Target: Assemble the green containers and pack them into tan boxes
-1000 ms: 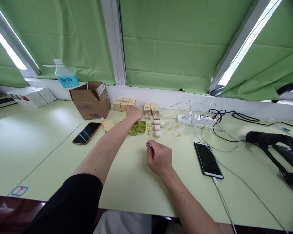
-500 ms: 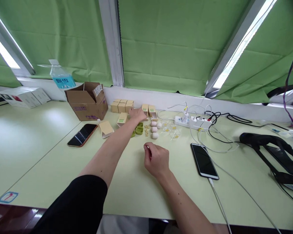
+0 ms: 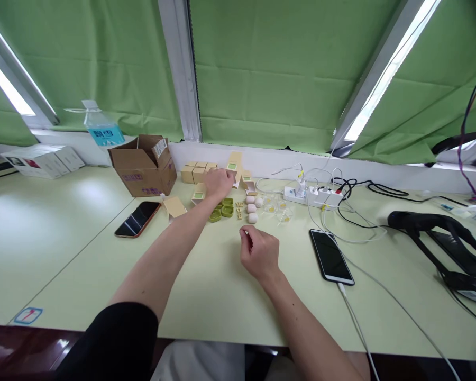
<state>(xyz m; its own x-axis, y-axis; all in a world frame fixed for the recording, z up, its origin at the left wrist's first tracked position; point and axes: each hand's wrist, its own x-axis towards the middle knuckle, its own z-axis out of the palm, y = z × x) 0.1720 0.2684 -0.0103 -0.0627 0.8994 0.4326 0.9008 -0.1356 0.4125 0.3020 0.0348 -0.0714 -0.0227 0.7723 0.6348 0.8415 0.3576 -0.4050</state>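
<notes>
My left hand (image 3: 219, 183) is stretched across the table with its fingers closed on a small cardboard box (image 3: 234, 160), which is lifted with its flap up and a green label showing. Its fingertips are mostly hidden behind the hand. Just below it lie green square cases (image 3: 222, 208), small yellowish pieces (image 3: 239, 210), white rounded pieces (image 3: 252, 208) and clear plastic pieces (image 3: 277, 206). An open small box (image 3: 199, 192) and another, tilted box (image 3: 174, 207) stand left of the hand. My right hand (image 3: 261, 251) rests curled in a loose fist; what it holds, if anything, is hidden.
Closed small boxes (image 3: 198, 171) line the wall beside a large open carton (image 3: 143, 169). A phone (image 3: 138, 219) lies on the left, a charging phone (image 3: 331, 256) on the right. A power strip (image 3: 313, 196), cables and a black frame-like device (image 3: 444, 248) occupy the right side.
The small box at my left hand has risen from the table and tilted, its flap now higher. The left hand has come slightly nearer. My right hand stays curled.
</notes>
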